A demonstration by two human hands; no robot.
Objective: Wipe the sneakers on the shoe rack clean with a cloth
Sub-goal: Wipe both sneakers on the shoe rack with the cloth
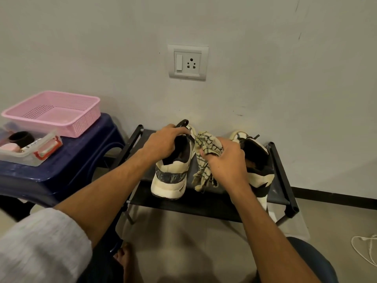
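My left hand [163, 145] grips the cream sneaker [170, 178] by its collar on the shoe rack [204, 204]. My right hand [226, 160] clutches the checked cloth [206, 145] just beside it. I should brace the sneaker firmly and wipe its side with short strokes.

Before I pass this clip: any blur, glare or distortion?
Head view: dim, even light, no glare; the held cream-and-black sneaker and checked cream cloth look slightly soft; wide-angle stretch swells the grey knit sleeve at the corner; soft shadow under the black-framed shoe rack.
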